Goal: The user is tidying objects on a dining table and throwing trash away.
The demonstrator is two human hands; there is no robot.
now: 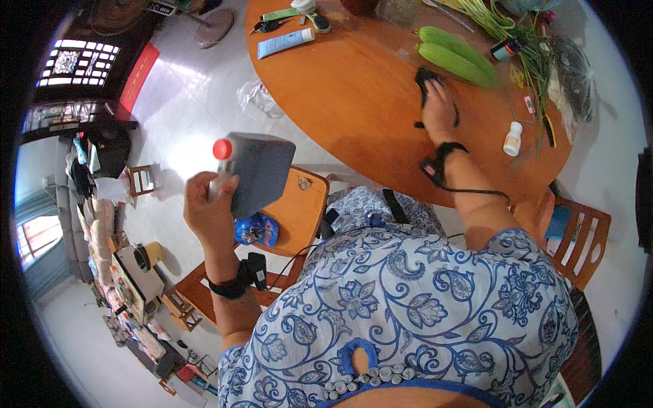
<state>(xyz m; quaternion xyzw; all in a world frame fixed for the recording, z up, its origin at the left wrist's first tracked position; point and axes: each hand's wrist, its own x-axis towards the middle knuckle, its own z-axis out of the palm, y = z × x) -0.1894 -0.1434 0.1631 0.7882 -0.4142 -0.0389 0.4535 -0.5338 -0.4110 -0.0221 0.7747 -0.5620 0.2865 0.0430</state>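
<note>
My left hand [211, 199] holds up a jug of dark liquid [262, 171] with a red screw cap by its pale handle, off to the left of the round wooden table [347, 102]. On the table, my right hand [440, 112] rests its fingers on a black object [426, 84], blurred and partly covered, that may be a cloth or strap. Just beyond that hand lie green ridged gourds [454, 58]. Both wrists wear black bands with small devices and cables.
A blue tube [285, 43], keys [268, 25] and a brush [320, 23] lie at the table's far left. Leafy green stalks [533, 76] and a white bottle [512, 138] are on the right. A blue cap [256, 229] sits on a wooden chair [301, 224].
</note>
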